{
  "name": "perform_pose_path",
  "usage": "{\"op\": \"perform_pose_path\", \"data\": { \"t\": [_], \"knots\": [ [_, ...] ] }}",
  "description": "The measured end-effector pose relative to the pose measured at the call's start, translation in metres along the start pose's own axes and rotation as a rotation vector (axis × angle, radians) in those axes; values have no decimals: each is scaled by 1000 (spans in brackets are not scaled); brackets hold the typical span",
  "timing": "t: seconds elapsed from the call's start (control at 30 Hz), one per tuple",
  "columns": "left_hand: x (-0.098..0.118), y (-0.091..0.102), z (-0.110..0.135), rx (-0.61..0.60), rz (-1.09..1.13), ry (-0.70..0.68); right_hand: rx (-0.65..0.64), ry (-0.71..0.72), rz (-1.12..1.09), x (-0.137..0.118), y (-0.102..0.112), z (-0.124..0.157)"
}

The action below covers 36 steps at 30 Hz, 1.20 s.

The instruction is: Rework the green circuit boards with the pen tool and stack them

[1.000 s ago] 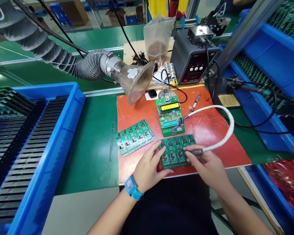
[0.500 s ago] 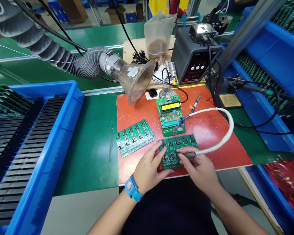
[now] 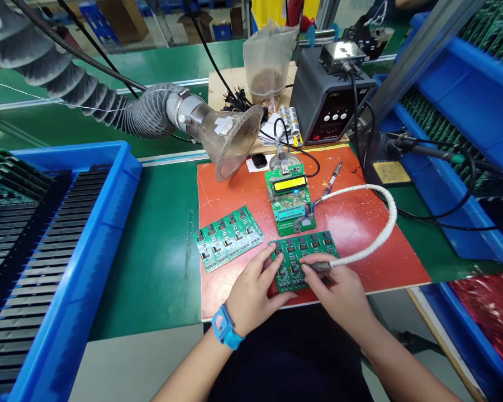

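Note:
A green circuit board panel [image 3: 297, 252] lies on the red mat [image 3: 360, 223] just before me. My left hand [image 3: 251, 293] rests on its left edge, fingers spread flat, a blue watch on the wrist. My right hand [image 3: 339, 290] is closed on a dark probe [image 3: 316, 266] pressed against the panel's middle. A white wrapped cable [image 3: 381, 229] runs from the probe in an arc to a green programmer board with a lit yellow display [image 3: 290, 196]. A second green panel [image 3: 228, 237] lies to the left, half off the mat.
A fume extraction hose with a clear funnel [image 3: 230, 134] hangs over the mat's far left corner. A grey soldering station [image 3: 327, 100] and a plastic bag [image 3: 268, 61] stand behind. A blue crate with black trays [image 3: 67, 251] sits left; blue bins [image 3: 469, 111] crowd the right.
My right hand has slid the probe leftward along the panel, from its right part toward the middle. My left hand has stayed on the left edge.

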<state>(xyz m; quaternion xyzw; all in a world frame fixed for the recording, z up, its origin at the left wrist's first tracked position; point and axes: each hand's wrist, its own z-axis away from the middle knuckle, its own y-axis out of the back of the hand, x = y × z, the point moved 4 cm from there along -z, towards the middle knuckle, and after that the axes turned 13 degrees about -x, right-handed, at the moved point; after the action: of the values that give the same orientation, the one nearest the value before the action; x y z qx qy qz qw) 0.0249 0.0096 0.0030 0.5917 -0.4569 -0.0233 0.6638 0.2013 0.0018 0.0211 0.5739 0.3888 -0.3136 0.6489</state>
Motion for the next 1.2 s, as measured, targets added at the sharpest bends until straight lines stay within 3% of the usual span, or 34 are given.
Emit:
{"op": "perform_pose_path", "data": {
  "t": [0.57,1.2],
  "knots": [
    [0,2,-1,-13,38,40,-19,-28,-27,4,1,0],
    [1,2,0,56,88,30,-20,-41,-36,3,2,-1]
  ]
}}
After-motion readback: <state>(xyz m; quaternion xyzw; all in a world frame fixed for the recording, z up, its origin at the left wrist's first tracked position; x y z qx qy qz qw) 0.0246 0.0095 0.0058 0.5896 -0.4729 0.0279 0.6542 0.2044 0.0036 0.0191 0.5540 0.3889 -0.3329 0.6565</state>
